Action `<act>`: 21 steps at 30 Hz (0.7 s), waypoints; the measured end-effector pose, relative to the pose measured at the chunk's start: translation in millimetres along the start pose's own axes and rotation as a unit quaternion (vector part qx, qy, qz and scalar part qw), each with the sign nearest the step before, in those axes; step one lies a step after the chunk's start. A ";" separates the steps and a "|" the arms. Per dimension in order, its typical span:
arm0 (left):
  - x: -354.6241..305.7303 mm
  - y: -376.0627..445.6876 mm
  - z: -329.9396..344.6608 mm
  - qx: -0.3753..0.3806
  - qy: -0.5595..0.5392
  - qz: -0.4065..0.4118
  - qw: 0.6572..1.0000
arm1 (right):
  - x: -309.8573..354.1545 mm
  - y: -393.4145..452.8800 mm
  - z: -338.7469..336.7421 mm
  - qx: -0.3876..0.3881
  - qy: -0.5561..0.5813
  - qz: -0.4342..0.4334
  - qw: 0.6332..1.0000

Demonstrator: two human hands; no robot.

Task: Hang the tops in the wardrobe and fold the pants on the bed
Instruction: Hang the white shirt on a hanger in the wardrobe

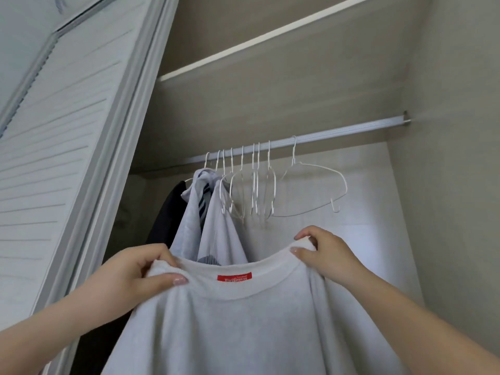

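Wardrobe rail (338,132): empty hangers (259,185), hung clothes (216,226) behind; both hands, L (135,277) & R (322,253), pinch white top (230,320).

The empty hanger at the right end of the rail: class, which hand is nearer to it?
Right. The right hand grips the top's collar below the hanger; the left hand grips it further left.

Both bare forearms rise from lower corners of frame toward centre. Left hand (138,269) at centre-left, fingers curled, thumb laid flat across front, pinching fabric. Right hand (322,253) at centre-right, slightly higher, knuckles up, fingertips and thumb pinching too. Hands well apart, wrists bent inward, palms roughly facing each other.
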State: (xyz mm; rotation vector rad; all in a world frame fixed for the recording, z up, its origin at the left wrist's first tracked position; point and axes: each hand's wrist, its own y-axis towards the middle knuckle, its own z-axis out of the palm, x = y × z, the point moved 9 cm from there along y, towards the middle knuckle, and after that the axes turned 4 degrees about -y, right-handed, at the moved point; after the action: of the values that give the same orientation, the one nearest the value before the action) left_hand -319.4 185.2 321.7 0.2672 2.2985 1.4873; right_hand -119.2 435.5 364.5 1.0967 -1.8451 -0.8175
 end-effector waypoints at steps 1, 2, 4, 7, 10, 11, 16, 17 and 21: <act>3.5 1.9 3.0 -0.029 -0.044 -0.019 0.998 | 8.5 5.0 -10.6 -0.052 -0.016 -0.028 0.998; 7.8 4.0 6.9 -0.052 -0.088 -0.041 0.994 | 22.0 8.4 -26.6 -0.123 -0.032 -0.071 0.989; 16.6 7.4 18.8 -0.077 -0.173 -0.084 0.978 | 57.2 10.7 -58.5 -0.253 -0.102 -0.166 0.948; 25.1 12.7 43.2 -0.084 -0.246 -0.119 0.958 | 91.5 30.2 -80.6 -0.315 -0.255 -0.214 0.889; 33.1 15.5 61.9 -0.095 -0.238 -0.130 0.958 | 95.4 65.4 -84.1 -0.253 -0.397 -0.159 0.868; 35.3 15.1 66.5 -0.097 -0.237 -0.134 0.957 | 89.5 76.5 -85.6 -0.222 -0.427 -0.120 0.869; 45.1 14.0 69.3 -0.117 -0.248 -0.144 0.951 | 56.0 106.3 -88.8 -0.107 -0.451 0.024 0.886; 46.6 14.1 68.0 -0.118 -0.253 -0.149 0.949 | 50.4 109.2 -89.8 -0.102 -0.440 0.042 0.891; 47.1 13.8 63.5 -0.128 -0.267 -0.163 0.941 | 24.2 115.5 -84.7 -0.060 -0.232 0.138 0.961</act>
State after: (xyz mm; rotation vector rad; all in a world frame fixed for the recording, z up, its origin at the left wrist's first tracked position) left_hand -336.1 260.9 301.1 0.1767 1.6133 1.3216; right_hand -94.2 450.9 506.7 0.5789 -2.2353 -1.0636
